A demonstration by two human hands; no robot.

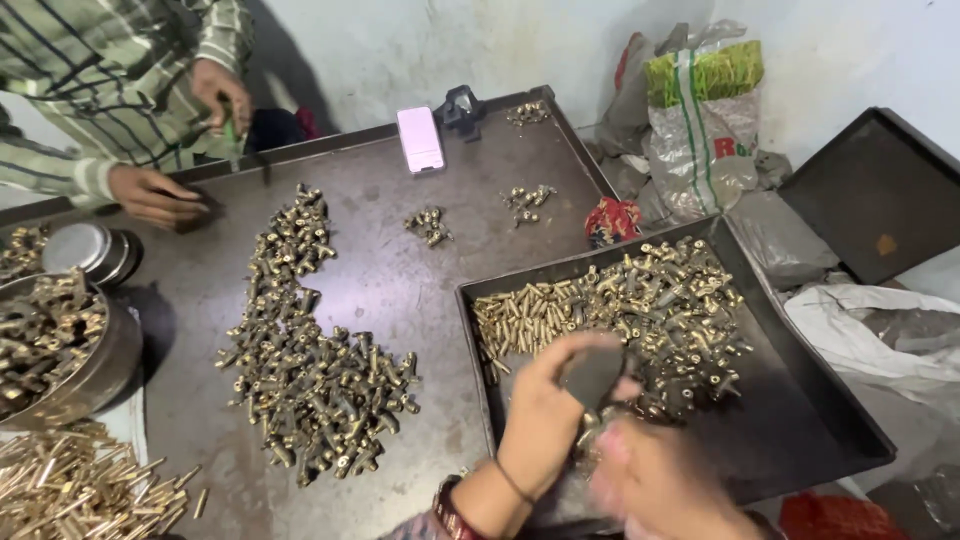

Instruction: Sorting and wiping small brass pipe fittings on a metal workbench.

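Nearest the camera, your right hand [655,480] is a smear of motion at the bottom edge, so you cannot tell whether its fingers are spread or closed, or what they carry. Just above it, your left hand [545,415] curls its fingers around a small dark flat-headed tool [592,378], thumb pressed against its side, over the near part of the dark rectangular metal tray [800,400]. The heap of small brass fittings and pins [620,300] fills the tray's far-left half, touching its rim.

These brass pieces look hard, stiff and dense for their size; singly they are light, but smooth and round enough to roll or slip from a loose pinch. Take one by its body between thumb and forefinger, not by the thin end. The dark tool looks rigid, and you grip it around its middle.

On the large brown metal worktop [400,280] lies a long spill of brass fittings [310,350]. A round steel bowl of fittings [50,345] and a fan of thin brass rods [80,485] are cut off at the left. A co-worker's hands [155,195] in a striped sleeve work at the far corner; what they hold is hard to make out. A pink phone [420,138] lies near the far rim.
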